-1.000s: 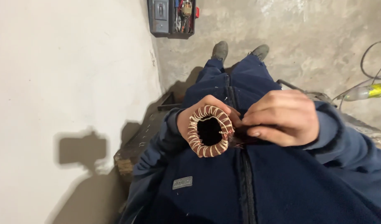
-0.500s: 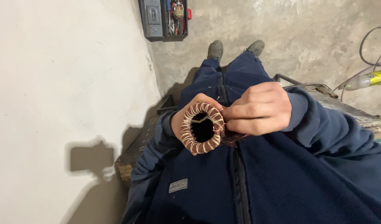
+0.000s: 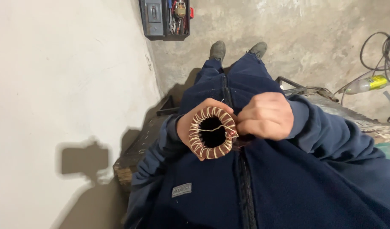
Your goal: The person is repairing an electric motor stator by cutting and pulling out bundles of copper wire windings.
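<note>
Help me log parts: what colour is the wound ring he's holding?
Coppery reddish-brown, crossed by pale cream ties, on the wound ring; head view shows it.

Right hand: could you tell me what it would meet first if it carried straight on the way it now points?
The right hand points left at the copper coil ring, which its fingertips seem to touch already; the left hand lies just beyond.

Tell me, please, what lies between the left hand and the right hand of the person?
The head view shows a ring-shaped copper coil bound with pale cord between them. The left hand cups it from behind, and the right hand pinches at its right edge.
</note>
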